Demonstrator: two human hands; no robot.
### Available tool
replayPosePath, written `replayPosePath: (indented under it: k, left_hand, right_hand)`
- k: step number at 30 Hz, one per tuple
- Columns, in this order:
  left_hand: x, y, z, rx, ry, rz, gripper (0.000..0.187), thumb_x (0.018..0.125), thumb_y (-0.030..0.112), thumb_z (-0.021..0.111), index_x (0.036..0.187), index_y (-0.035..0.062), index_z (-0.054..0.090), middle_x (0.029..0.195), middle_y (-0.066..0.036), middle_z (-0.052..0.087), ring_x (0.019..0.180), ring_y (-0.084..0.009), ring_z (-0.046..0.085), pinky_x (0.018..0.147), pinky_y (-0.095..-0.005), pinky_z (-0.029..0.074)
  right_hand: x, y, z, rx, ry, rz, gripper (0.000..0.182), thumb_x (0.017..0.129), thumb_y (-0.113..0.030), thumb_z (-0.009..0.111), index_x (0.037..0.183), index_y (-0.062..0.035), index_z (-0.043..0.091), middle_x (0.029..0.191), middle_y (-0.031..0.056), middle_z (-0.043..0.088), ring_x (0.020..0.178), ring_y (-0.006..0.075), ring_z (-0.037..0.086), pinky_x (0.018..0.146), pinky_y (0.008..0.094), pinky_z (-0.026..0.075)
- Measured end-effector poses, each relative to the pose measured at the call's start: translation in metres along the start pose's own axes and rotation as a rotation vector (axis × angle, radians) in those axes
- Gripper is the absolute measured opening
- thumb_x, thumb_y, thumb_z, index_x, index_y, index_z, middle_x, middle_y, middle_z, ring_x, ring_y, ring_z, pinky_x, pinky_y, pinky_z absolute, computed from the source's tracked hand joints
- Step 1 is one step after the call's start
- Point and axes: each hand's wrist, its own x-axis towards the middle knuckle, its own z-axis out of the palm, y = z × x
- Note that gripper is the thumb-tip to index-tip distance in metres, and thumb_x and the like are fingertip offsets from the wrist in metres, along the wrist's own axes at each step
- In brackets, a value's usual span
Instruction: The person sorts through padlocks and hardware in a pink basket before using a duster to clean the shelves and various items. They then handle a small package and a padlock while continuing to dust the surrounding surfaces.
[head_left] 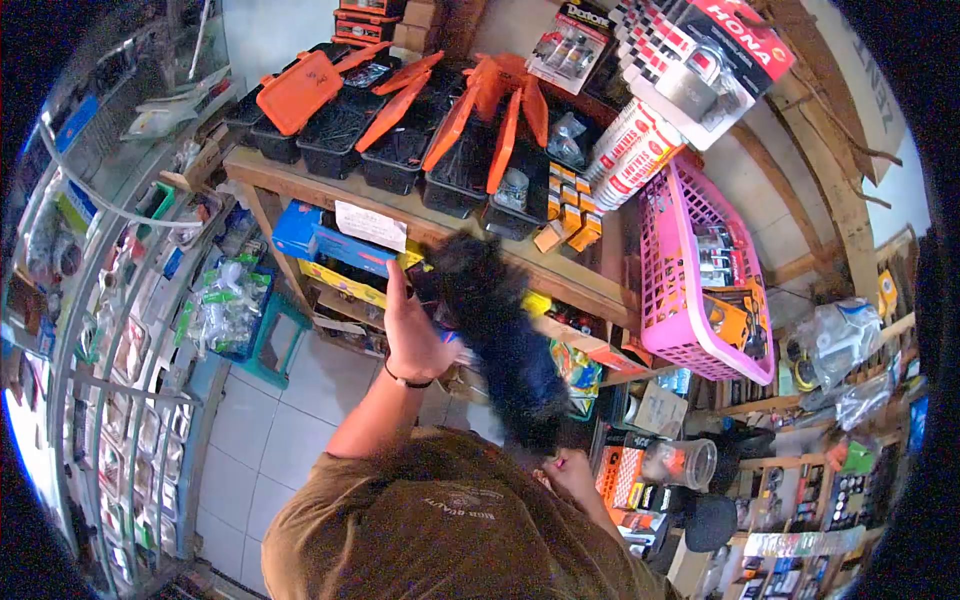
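My left hand is raised in front of the wooden shelf, its thumb pointing up and its palm beside a dark fluffy duster. The fingers are hidden behind or against the duster's upper part. Low at the right of my body, my right hand is closed round the duster's lower end. The duster stretches from there up to the shelf edge, below the black bins with orange lids.
On the wooden shelf stand small orange boxes, white sealant tubes and a pink basket. Glass display shelves run along the left. A teal stool stands on the tiled floor.
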Motion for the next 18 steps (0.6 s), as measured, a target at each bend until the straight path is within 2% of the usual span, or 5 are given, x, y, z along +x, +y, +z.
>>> replayPosePath:
  k: [3,7,11,14,18]
  left_hand:
    - [0.018,0.008,-0.032,0.073,-0.529,-0.14,0.079,0.077,0.066,0.031,0.124,0.0034,0.037,0.123,-0.019,0.042,0.11,-0.0381,0.041,0.093,-0.0544,0.029]
    - [-0.008,0.006,0.001,-0.481,-0.175,-0.109,0.088,0.073,0.072,0.027,0.129,0.0039,0.027,0.12,-0.027,0.039,0.109,-0.0394,0.041,0.092,-0.0523,0.031]
    - [0.019,-0.005,-0.035,0.048,-0.522,-0.163,0.083,0.074,0.069,0.029,0.129,0.0063,0.03,0.119,-0.024,0.042,0.106,-0.0421,0.043,0.092,-0.0549,0.03]
    - [-0.007,-0.009,0.008,-0.53,-0.118,-0.153,0.09,0.07,0.073,0.033,0.129,0.0061,0.027,0.123,-0.025,0.038,0.11,-0.0414,0.04,0.092,-0.0563,0.028]
    - [0.022,-0.018,-0.03,0.007,-0.466,-0.199,0.084,0.075,0.068,0.032,0.129,0.0045,0.025,0.119,-0.025,0.042,0.109,-0.0413,0.041,0.092,-0.0558,0.029]
  right_hand:
    - [-0.002,0.014,0.008,-0.044,-0.057,-0.245,0.026,0.07,-0.023,0.063,0.058,-0.0028,0.049,0.053,0.0078,0.051,0.047,0.0185,0.05,0.047,0.0308,0.04]
    - [-0.005,0.0,0.009,0.133,0.072,0.117,0.02,0.066,-0.015,0.063,0.06,-0.0016,0.051,0.052,0.0116,0.048,0.045,0.0194,0.046,0.046,0.0311,0.037]
    - [-0.006,0.014,0.008,-0.012,-0.027,-0.307,0.021,0.066,-0.015,0.062,0.058,-0.0012,0.048,0.05,0.0107,0.046,0.046,0.015,0.046,0.046,0.0296,0.037]
    - [-0.011,-0.012,-0.005,0.216,0.046,0.056,0.019,0.066,-0.014,0.062,0.059,-0.0023,0.048,0.053,0.0119,0.047,0.047,0.018,0.047,0.046,0.0296,0.037]
    - [-0.005,0.014,-0.003,-0.01,-0.003,-0.115,0.015,0.066,-0.012,0.061,0.06,-0.0007,0.053,0.052,0.0119,0.05,0.045,0.0148,0.047,0.046,0.0297,0.037]
